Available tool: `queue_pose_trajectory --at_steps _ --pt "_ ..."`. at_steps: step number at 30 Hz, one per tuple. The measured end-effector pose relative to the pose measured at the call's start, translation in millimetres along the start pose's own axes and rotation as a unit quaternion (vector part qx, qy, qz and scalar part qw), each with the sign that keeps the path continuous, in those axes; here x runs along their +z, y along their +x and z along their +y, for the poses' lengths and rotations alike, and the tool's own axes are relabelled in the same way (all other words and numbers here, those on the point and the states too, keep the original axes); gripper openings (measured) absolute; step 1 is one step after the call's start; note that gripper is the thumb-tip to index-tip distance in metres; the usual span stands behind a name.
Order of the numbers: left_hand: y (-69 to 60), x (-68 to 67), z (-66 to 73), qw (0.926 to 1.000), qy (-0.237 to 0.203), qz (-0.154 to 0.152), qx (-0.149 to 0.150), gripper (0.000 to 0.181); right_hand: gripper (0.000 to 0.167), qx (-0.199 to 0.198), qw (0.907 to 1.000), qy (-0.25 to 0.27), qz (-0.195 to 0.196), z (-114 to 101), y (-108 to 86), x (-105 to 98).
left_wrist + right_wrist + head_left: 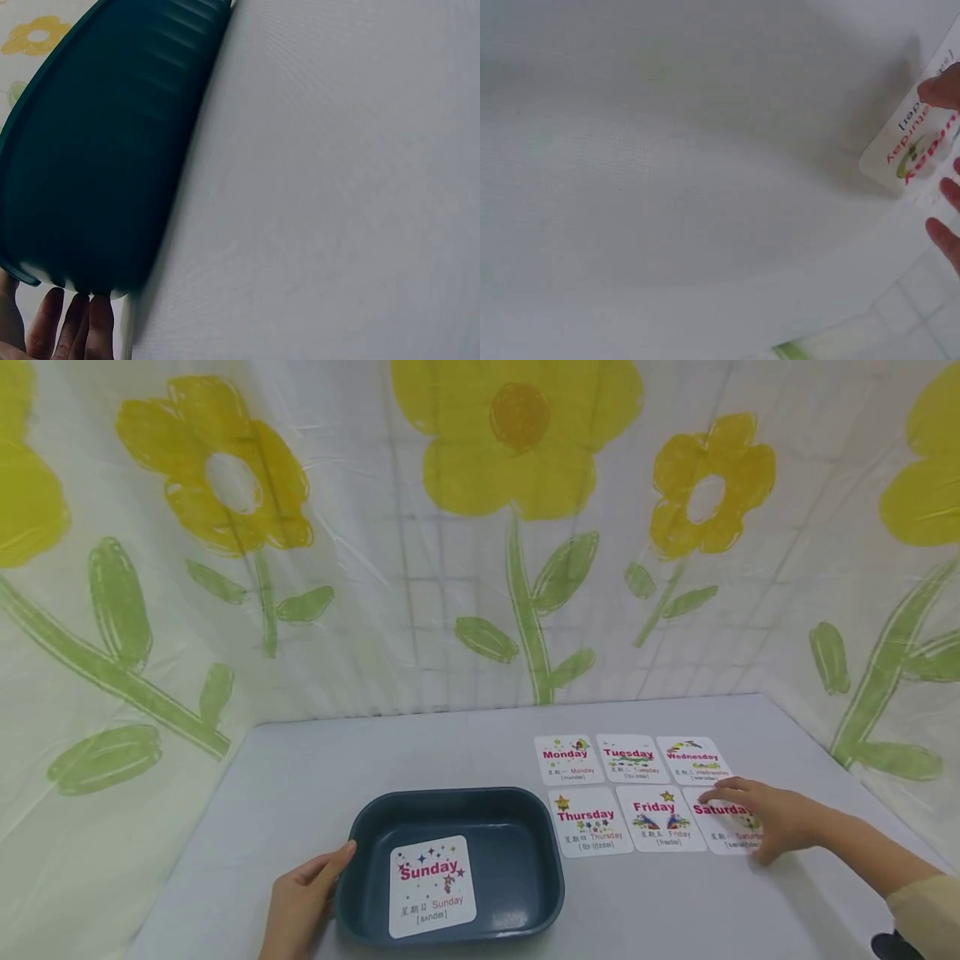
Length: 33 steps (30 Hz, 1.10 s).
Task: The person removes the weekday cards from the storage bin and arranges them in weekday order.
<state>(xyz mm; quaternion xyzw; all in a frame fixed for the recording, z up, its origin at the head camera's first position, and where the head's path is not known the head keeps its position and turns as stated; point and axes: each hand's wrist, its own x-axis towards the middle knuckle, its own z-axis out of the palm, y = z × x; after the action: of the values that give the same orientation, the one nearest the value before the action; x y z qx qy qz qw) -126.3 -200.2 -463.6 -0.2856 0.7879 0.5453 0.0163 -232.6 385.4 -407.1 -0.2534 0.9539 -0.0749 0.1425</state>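
My left hand [306, 897] holds the left end of a dark blue rectangular tray [517, 868], thumb at the rim. In the left wrist view its fingers [100, 322] touch the tray's outer end wall. A white "Sunday" card [432, 885] lies inside the tray. Over the right part of the "Saturday" card [720, 824] is my right hand [783, 817], fingers spread, thumb near the card's lower right corner. The right wrist view shows the thumb overlapping the edge of this card [900, 161]; whether it presses there I cannot tell. The hand hides part of the card.
The "Monday" [566, 760], "Tuesday" [632, 760] and "Wednesday" [692, 758] cards form the back row. In front lie the "Thursday" [590, 822] and "Friday" [660, 818] cards, left of "Saturday". A flower-print curtain [360, 635] hangs behind the white table [300, 777].
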Motion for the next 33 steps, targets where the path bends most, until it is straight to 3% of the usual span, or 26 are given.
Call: queue_pose_trajectory --at_steps 4,8,12,17,26,33 --pt "-0.2 -0.4 0.2 1.0000 -0.002 0.000 0.003 0.092 0.067 0.007 1.0000 -0.004 -0.003 -4.1 0.5 -6.4" --pt "0.3 -0.3 0.3 1.0000 -0.005 0.004 0.004 0.092 0.041 0.044 0.9977 0.028 -0.044 -10.2 0.9 -14.4" --pt "1.0 0.1 0.3 1.0000 -0.006 0.005 0.001 0.092 0.022 0.103 0.9869 0.067 -0.105 -19.6 1.0 -20.0" --pt "1.2 0.4 0.0 1.0000 -0.005 0.008 0.000 0.092 0.019 0.145 0.9738 0.095 -0.147 -33.5 2.6 -21.4" --pt "-0.9 1.8 0.8 0.9998 -0.012 0.011 0.014 0.085 0.019 0.128 0.9758 0.097 -0.148 -57.4 8.8 -24.7" --pt "-3.5 1.8 1.3 0.9997 -0.013 0.016 0.016 0.086 0.019 0.081 0.9850 0.062 -0.139 -93.7 18.4 -28.8"
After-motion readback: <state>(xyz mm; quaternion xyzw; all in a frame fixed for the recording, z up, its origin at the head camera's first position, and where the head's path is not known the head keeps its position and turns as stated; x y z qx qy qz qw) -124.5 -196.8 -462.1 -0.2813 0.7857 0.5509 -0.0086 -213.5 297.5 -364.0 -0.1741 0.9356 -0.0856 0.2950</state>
